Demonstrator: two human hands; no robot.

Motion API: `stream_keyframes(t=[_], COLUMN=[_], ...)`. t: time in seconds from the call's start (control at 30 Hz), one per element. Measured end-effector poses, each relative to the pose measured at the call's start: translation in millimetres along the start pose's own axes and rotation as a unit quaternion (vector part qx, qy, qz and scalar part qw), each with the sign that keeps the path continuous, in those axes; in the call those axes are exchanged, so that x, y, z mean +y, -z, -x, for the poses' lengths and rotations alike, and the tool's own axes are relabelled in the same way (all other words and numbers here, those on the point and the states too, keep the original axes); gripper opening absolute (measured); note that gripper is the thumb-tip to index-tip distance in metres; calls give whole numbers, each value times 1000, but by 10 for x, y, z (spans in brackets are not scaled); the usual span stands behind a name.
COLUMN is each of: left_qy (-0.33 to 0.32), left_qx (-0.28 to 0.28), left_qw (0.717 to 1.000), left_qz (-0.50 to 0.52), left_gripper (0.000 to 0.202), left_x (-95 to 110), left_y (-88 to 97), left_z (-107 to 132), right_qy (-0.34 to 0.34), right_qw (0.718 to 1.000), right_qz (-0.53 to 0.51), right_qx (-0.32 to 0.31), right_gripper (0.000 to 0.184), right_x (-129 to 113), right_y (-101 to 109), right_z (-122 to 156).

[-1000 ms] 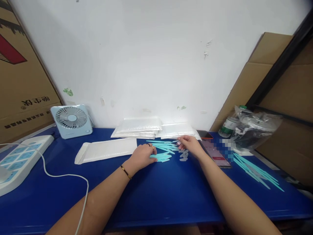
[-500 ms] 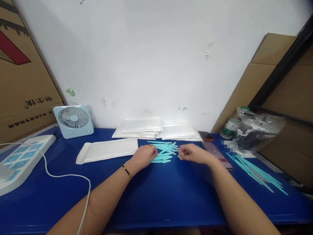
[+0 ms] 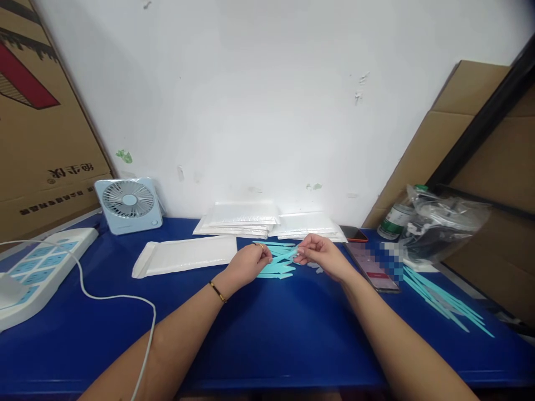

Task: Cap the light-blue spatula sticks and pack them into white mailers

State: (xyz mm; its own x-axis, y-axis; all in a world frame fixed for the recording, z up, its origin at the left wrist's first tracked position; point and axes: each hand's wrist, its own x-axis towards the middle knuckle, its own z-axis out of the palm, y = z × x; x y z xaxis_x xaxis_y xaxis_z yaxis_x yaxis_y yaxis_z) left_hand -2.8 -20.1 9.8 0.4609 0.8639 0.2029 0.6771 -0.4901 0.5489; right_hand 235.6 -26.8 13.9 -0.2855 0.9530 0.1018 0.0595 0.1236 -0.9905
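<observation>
- Head view: the left grip (image 3: 249, 263) is pinched, thumb against forefinger, on one end of a turquoise strip (image 3: 285, 256).
- The right grip (image 3: 321, 256) is closed at its fingertips on the strip's other end; whether it also pinches a clear piece, I cannot tell.
- The strip spans the gap between the two grips, over a pile of turquoise strips (image 3: 273, 272) lying on the blue surface (image 3: 284, 334).
- Small clear pieces (image 3: 316, 267) lie just beneath the right grip.
- A phone (image 3: 371, 267) lies to the right of that grip, with a second bunch of turquoise strips (image 3: 443, 295) beyond it.
- A white padded envelope (image 3: 188, 256) lies flat to the left of the left grip.
- Two stacks of padded envelopes (image 3: 240, 214) rest near the wall (image 3: 267, 100), behind the pile.
- A light blue fan (image 3: 128, 205) stands at the left rear, near a power strip (image 3: 42, 278).
- A bottle (image 3: 395, 221) and a clear plastic bag (image 3: 447, 223) stand at the right rear.
</observation>
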Motion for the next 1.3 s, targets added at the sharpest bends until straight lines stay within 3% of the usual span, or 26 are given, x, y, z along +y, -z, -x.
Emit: stream_keyframes(t=[0.17,0.3,0.37,0.43,0.53,0.6,0.7,0.83,1.03,1.3], left_qy=[-3,-31,-71,-107,-132,-141,-154,-144,-129,-134], left_qx=[16,62,7,-60,-97,-93,-80,-69,-44,-39], left_qw=[1000,997,993,982,964,958,949,949,972,977], left_qz=[2,-44,-92,-145,-207,-231,-265,-272,-189,-162], left_gripper=[16,27,22,16,12,10,11,17,14,14], left_x=[-25,-13,8,34,68,85,105,113,76,133], left_y=[-28,-10,6,11,-10,-32,-55,-56,-17,-1], left_z=[-29,-12,11,32,44,39,29,28,22,34], right_qy=[-14,-27,-30,-13,-14,-63,-97,-86,-28,12], right_qw=[1000,999,989,957,904,883,863,873,940,941], right_qz=[-14,21,116,267,426,464,491,470,319,324], right_qx=[-19,41,87,114,38,-26,-66,-97,-114,-100], right_gripper=[33,31,28,23,10,12,15,6,13,15], right_x=[53,131,143,118,51,23,22,4,-104,-131], right_y=[-86,3,132,297,532,626,642,508,263,80], right_z=[-20,-106,-130,-110,-18,45,91,91,97,98])
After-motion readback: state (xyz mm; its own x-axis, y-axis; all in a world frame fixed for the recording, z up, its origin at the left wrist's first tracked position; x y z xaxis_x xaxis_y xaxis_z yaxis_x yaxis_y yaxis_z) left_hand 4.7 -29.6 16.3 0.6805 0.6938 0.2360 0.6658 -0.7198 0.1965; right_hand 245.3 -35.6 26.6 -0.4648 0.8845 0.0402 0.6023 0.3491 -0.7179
